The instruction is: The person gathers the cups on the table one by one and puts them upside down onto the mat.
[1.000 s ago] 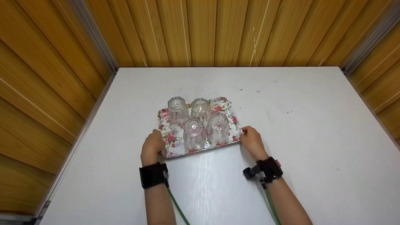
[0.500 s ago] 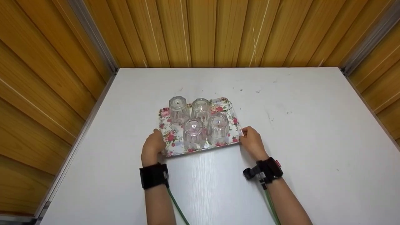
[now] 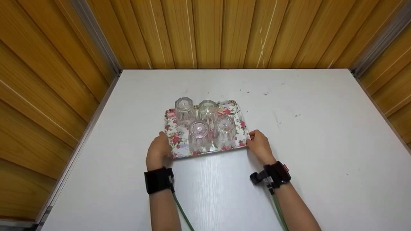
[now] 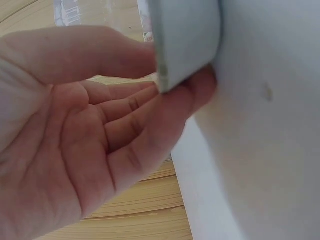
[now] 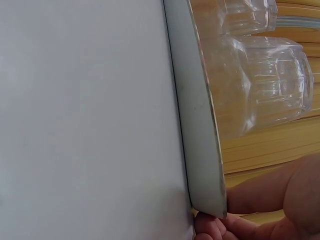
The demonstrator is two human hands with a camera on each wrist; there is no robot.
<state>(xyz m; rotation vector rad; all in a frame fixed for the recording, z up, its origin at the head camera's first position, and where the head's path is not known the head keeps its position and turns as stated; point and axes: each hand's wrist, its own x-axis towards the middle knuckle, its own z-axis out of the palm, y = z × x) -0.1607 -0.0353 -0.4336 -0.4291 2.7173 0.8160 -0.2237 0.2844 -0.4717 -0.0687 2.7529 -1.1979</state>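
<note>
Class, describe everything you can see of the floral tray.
The floral tray is a rectangle with rounded corners, printed with pink roses on white, its underside plain grey. It sits on the white table, carrying four upturned clear glasses. The left hand pinches its near-left corner; the right hand holds its near-right corner.

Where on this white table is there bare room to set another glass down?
Bare white table right of the right hand, and behind the floral tray up to the wooden wall. The tray is crowded: four upturned clear glasses, left hand gripping its corner.
</note>
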